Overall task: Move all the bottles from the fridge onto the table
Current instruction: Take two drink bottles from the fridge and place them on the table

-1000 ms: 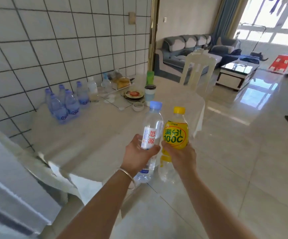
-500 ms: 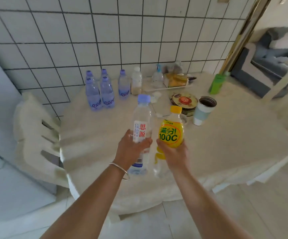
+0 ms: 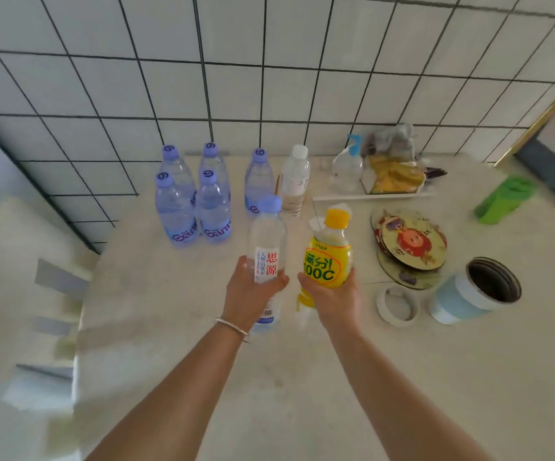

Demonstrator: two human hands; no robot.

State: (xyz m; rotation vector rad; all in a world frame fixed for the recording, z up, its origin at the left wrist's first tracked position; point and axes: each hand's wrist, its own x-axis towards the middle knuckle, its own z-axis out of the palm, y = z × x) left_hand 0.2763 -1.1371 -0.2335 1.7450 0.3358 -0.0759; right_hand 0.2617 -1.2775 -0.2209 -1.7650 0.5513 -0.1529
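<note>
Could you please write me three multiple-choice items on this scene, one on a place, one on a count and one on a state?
1. Where does the white-capped clear plastic bottle stand?
A. by the tiled wall, right of the blue-capped bottles
B. on the chair
C. inside the mug

2. How many blue-capped clear water bottles with blue lettering stand together on the cream round table?
A. three
B. five
C. eight

3. What is the right hand doing?
A. resting flat on the table
B. gripping the yellow-labelled, yellow-capped drink bottle
C. holding the light blue mug

Answers: 1 A, it stands near the wall next to that group. 2 B, five purple-blue caps show there. 3 B, its fingers wrap the yellow bottle, while the left hand grips the clear water bottle with red characters.
</note>
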